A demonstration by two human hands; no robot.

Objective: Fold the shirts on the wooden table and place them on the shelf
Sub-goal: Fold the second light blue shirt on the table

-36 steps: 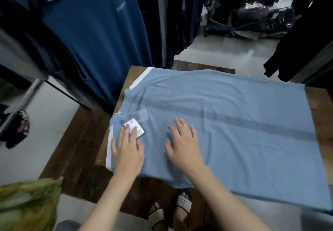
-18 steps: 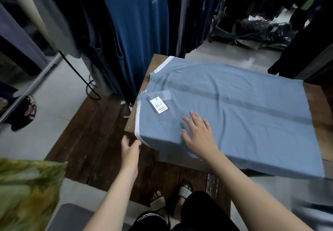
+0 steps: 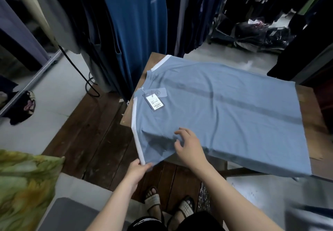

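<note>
Lower centre: left hand (image 3: 138,169) pinches sleeve hem (image 3: 140,149); right hand (image 3: 189,149) loose-fingered on light-blue T-shirt (image 3: 234,113). Risk: hard tug drags it off table (image 3: 310,108).

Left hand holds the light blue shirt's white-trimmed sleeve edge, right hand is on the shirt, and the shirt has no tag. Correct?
No: the head view shows a hang tag on the light blue shirt, near its neckline. The left hand holds the white-trimmed sleeve edge; the right hand is on the shirt.
</note>
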